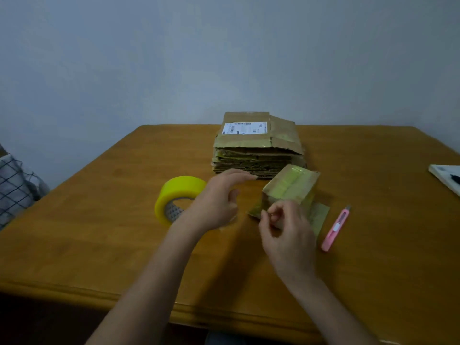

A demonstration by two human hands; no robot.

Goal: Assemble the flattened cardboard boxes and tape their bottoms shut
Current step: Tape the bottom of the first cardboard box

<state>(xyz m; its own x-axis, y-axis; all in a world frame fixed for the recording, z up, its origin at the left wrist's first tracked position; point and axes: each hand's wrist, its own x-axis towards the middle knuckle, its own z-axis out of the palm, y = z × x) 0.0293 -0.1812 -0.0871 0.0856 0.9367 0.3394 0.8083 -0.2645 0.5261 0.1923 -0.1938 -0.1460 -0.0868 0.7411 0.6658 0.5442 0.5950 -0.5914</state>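
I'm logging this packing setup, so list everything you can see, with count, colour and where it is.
table: one, brown wood, fills the lower view
flat boxes: one stack, brown, far centre of table; count unclear
small box: one, brown with yellowish tape on top, in front of the stack
tape roll: one, yellow, left of centre
cutter: one, pink, right of small box
book: one, white, right edge
checked cloth: one, white and dark, left edge
wall: grey, behind table
left hand: open, above table by the tape roll
right hand: fingers curled at the small box's near flap
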